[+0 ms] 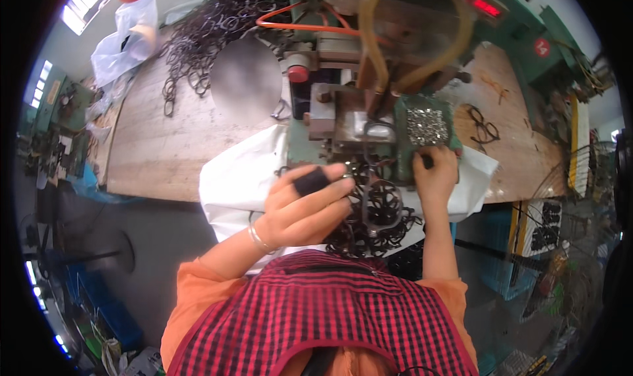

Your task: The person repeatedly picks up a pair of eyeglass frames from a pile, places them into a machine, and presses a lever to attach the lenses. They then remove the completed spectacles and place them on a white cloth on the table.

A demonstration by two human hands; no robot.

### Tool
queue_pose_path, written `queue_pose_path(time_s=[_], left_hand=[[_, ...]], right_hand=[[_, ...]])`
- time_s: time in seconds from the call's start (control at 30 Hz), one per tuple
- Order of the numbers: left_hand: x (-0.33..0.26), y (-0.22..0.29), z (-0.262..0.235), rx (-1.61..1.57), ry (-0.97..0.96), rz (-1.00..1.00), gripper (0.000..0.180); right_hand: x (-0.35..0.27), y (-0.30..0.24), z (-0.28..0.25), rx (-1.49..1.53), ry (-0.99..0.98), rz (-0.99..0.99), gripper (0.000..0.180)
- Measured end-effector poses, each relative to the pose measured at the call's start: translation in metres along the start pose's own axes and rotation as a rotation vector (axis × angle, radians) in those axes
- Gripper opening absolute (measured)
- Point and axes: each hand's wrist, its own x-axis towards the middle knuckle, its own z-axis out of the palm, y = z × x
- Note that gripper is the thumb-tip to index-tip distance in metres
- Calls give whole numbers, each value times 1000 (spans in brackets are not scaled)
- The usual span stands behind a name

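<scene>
My left hand, with a black sleeve on one finger and a bracelet at the wrist, has its fingers drawn together beside the machine's fixture. What its fingertips pinch is hidden. Just right of them, a dark eyeglass frame shows a rim above a heap of dark eyeglass frames near my lap. My right hand is curled at the near edge of a green tray that holds many small shiny metal pieces. It also wears a black finger sleeve; anything in its grip is too small to make out.
A white cloth hangs over the table's near edge. A large pile of dark frames lies at the back left, near a blurred grey disc. A red button sits on the machine. One dark frame rests right.
</scene>
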Motion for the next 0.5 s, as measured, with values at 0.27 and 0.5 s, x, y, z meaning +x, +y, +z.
queue_pose_path(time_s=[0.27,0.5], left_hand=[[24,-120,-50,297,89,-496,15],[-94,-211,4,79,-311,-707,14]], right_hand=[[25,-11,-1,298,55,230,18],[-2,17,-24,211,157,107,11]])
